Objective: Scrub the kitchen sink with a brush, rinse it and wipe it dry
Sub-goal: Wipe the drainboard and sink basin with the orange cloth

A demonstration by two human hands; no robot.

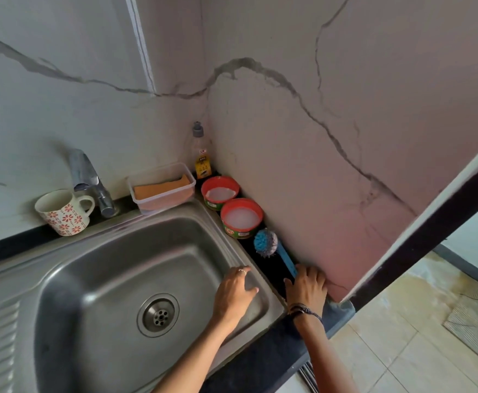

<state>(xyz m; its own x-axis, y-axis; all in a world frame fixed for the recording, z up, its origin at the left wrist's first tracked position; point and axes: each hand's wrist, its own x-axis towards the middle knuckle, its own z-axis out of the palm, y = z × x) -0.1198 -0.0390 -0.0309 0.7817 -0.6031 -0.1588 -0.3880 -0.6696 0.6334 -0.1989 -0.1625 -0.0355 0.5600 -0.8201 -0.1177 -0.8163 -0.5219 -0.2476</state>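
A blue-handled brush (269, 245) lies on the dark ledge right of the empty steel sink (135, 268), bristles up.

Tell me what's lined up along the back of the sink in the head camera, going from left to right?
Flowery mug → tap → clear tub with a sponge → soap bottle → first red pot → second red pot → blue brush.
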